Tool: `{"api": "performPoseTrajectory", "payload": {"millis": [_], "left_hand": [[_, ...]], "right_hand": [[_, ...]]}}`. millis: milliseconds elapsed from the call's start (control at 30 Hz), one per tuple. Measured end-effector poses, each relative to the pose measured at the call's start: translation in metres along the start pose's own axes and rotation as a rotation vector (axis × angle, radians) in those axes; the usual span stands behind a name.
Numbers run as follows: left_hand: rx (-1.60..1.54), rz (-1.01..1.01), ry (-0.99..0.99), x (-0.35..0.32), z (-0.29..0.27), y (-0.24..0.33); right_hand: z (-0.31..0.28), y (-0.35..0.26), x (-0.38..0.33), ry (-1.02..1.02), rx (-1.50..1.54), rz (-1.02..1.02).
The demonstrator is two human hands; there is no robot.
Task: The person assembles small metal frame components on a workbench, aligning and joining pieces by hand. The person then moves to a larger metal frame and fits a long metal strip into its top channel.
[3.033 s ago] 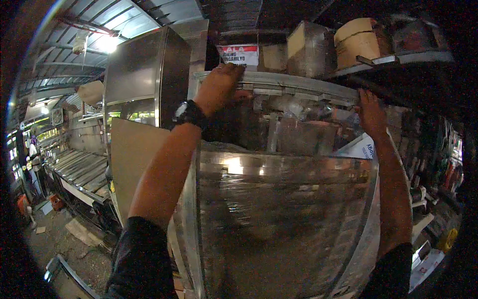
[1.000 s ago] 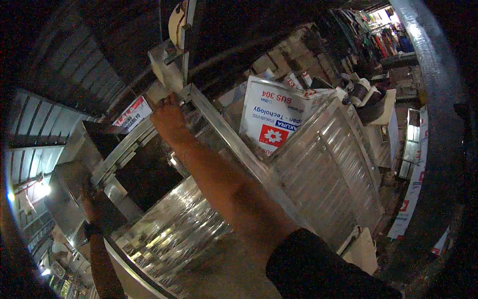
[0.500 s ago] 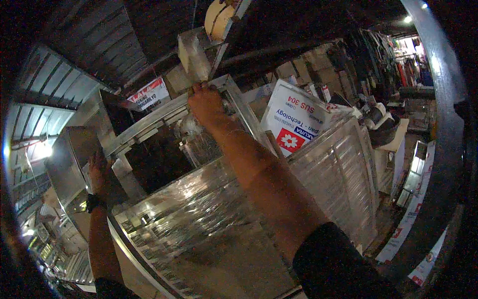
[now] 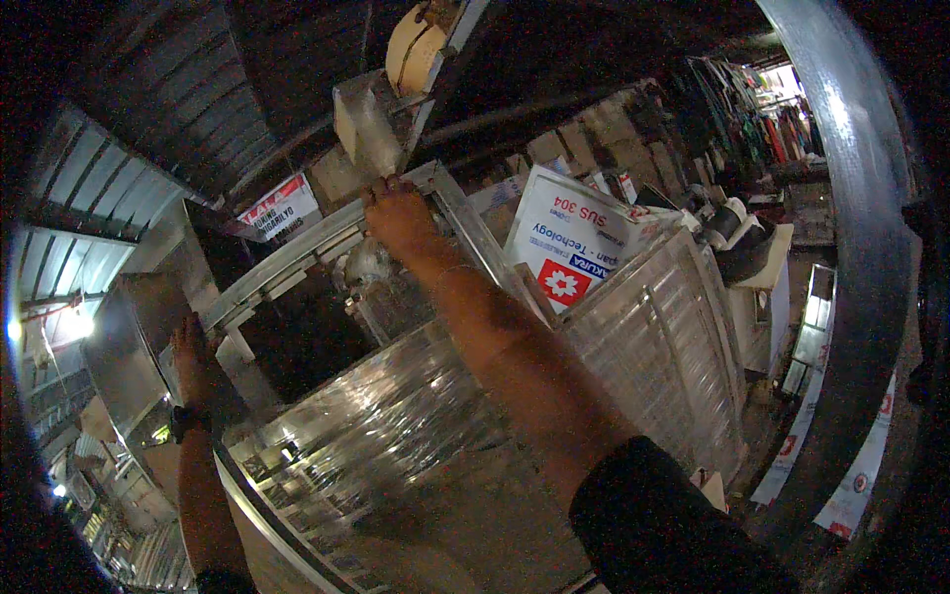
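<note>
Dim workshop clutter, stacked cartons and corrugated roofing surrounded a tall stainless-steel cabinet (image 4: 416, 436) wrapped in clear film. Its top frame rail (image 4: 297, 259) ran as one long bar from hand to hand, tilted across the view. At the rail's far corner the right hand (image 4: 396, 213) was closed over the metal, fingers curled on it. Well apart, at the opposite end, the left hand (image 4: 188, 346) lay flat and spread against the cabinet's side, below a black wristwatch (image 4: 183, 421).
</note>
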State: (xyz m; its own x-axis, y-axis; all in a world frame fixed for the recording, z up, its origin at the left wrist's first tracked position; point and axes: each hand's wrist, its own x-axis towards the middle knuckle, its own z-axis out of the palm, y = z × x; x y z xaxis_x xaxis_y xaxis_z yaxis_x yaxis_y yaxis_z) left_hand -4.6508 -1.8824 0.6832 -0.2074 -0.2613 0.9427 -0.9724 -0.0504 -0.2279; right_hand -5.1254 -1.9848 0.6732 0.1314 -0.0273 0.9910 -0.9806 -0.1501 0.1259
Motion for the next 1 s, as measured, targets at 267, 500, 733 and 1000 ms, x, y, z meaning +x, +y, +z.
{"api": "performPoseTrajectory", "payload": {"millis": [267,500,733,1000], "left_hand": [[-0.038,0.074,0.036,-0.006,-0.01,-0.003],[0.017,0.094,0.104,-0.001,0.014,0.008],[0.083,0.139,0.207,-0.007,0.005,0.041],[-0.016,0.071,0.224,-0.004,0.004,0.052]], "right_hand": [[0.013,-0.011,0.005,0.002,-0.002,0.052],[0.023,0.029,-0.002,-0.126,0.63,0.301],[-0.006,0.042,-0.014,-0.255,0.105,0.025],[-0.002,0.063,-0.002,-0.187,0.056,-0.188]]}}
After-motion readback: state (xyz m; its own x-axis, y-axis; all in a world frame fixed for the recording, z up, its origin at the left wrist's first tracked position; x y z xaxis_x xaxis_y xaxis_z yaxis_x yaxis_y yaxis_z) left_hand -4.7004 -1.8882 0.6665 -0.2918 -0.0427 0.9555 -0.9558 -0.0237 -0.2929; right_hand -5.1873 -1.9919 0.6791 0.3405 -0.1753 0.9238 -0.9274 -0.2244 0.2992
